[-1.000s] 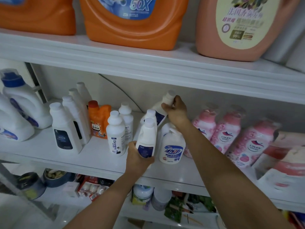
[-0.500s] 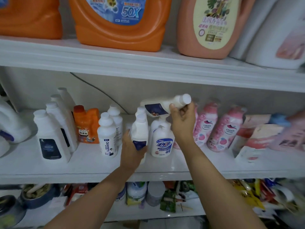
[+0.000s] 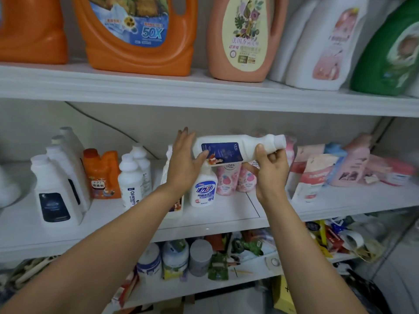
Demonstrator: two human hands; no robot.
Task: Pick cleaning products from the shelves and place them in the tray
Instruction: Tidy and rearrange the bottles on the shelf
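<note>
1. While held above white shelf board (image 3: 226,220): white plastic blue-labelled bottle (image 3: 229,147), axis level, cap rightward.
2. Right hand (image 3: 269,172) clamped near neck.
3. Left hand (image 3: 183,165) fingers straight, thumb touching base end.

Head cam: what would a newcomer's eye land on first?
The white bottle with a dark blue label, held on its side mid-frame in front of the middle shelf. The right hand grips it near the neck, while the left hand, fingers straight, touches its base end. Next comes the big orange jug marked 50X on the top shelf, upper left.
</note>
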